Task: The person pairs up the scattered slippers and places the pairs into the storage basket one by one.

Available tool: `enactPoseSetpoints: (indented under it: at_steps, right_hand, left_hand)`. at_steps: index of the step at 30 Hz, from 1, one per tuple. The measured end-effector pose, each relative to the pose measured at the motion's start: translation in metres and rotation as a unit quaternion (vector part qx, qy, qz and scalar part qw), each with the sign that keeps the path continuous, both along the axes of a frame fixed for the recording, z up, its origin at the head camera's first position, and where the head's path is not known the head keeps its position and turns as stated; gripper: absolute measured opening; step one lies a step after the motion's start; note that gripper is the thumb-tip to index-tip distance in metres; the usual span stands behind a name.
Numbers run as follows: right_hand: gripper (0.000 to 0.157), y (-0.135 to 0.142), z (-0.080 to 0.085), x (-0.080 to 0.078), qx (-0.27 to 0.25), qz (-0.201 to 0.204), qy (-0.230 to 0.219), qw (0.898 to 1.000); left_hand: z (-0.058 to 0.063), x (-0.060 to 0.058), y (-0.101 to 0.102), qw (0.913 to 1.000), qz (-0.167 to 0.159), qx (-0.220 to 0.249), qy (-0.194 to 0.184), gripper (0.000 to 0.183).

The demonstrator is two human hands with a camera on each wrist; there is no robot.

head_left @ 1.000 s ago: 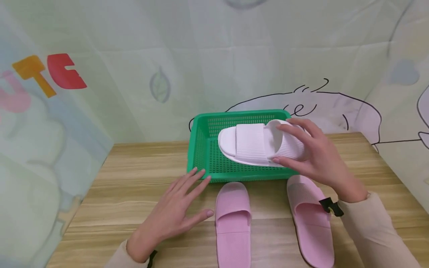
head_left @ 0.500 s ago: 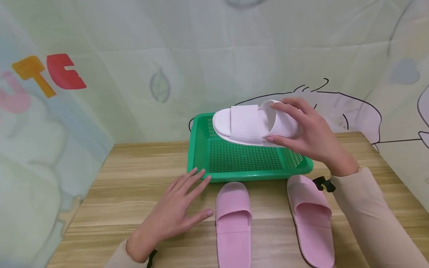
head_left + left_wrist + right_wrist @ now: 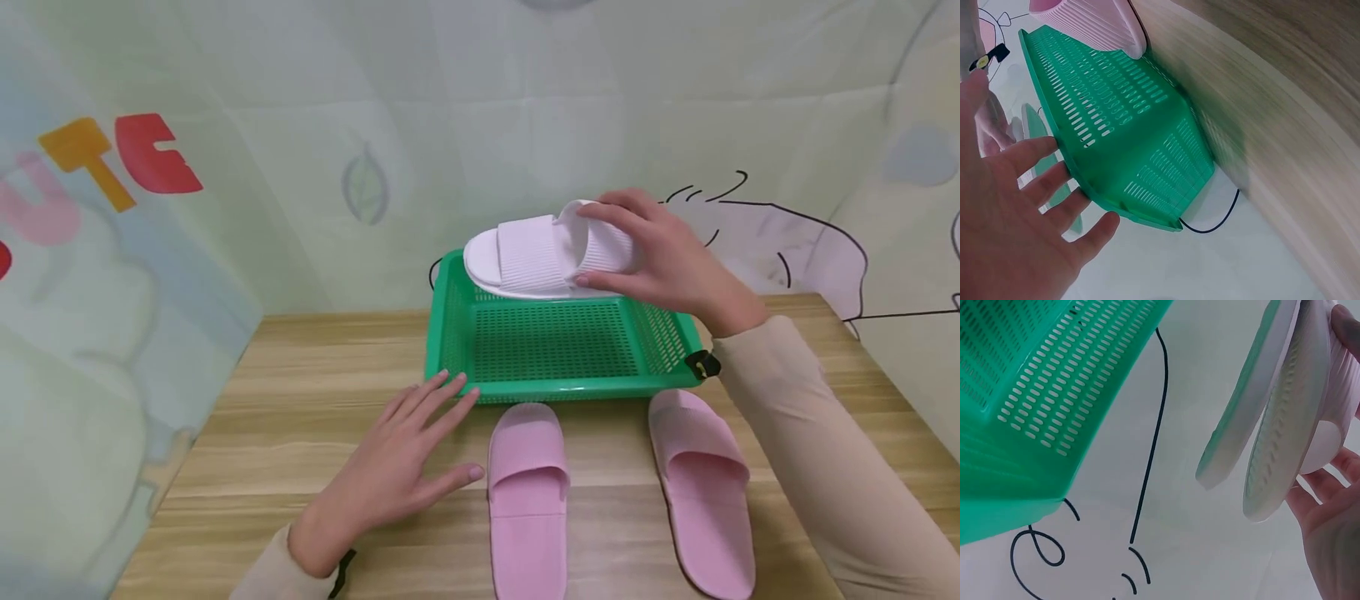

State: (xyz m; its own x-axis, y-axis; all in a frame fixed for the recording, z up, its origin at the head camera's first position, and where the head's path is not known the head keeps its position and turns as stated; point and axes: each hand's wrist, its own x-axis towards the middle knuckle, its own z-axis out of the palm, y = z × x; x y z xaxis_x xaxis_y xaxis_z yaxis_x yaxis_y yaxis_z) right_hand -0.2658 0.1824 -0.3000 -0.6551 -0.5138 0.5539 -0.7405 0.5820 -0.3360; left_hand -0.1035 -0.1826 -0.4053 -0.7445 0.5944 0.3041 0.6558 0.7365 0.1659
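Observation:
A pair of white slippers (image 3: 527, 257), fitted one into the other, is held in my right hand (image 3: 667, 258) above the back of the green plastic basket (image 3: 570, 388). Thumb and fingers grip them at the right end, across a ribbed strap. In the right wrist view two separate soles (image 3: 1285, 431) show side by side, apart from the basket. My left hand (image 3: 386, 471) lies with fingers spread at the basket's near left corner. Its fingertips (image 3: 1110, 220) appear to touch the rim in the left wrist view.
Two pink slippers lie on the wooden table (image 3: 322, 358) in front of the basket: a left one (image 3: 528, 546) and a right one (image 3: 708, 521), toes toward the basket. Behind stands a printed cloth wall (image 3: 487, 125). Another wall closes the left side.
My right hand has lifted the white slippers out of the basket, moving up, back and slightly left. The left hand has stayed at the basket's corner.

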Motion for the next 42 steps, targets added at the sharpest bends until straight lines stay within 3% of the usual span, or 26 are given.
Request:
enactPoseSetpoints:
  at_steps: [8,18,24,30,37,42]
  right_hand:
    - [0.077,-0.019,-0.002,-0.022,-0.007,0.019,-0.024,1.000]
    - [0.076,-0.019,-0.032,-0.041,-0.009,0.008,-0.050,0.999]
    - [0.077,-0.015,-0.048,-0.044,-0.010,-0.016,-0.087,0.996]
    - [0.078,-0.014,-0.063,-0.046,0.022,-0.043,-0.140,0.989]
    - [0.077,-0.014,-0.075,-0.046,0.074,-0.046,-0.203,0.975]
    - [0.075,-0.015,-0.079,-0.046,0.102,-0.045,-0.218,0.970]
  left_hand:
    - [0.003,0.002,-0.001,1.0000,0.006,0.001,-0.003,0.082]
    - [0.007,0.005,0.000,0.9999,0.004,0.012,-0.008,0.078]
    - [0.011,0.007,0.001,0.9999,0.001,0.010,-0.008,0.077]
    - [0.013,0.006,0.000,0.9999,0.007,0.006,-0.014,0.076]
    - [0.011,0.008,0.001,0.9998,0.007,0.006,-0.018,0.076]
    - [0.011,0.008,0.001,0.9998,0.006,0.009,-0.019,0.074]
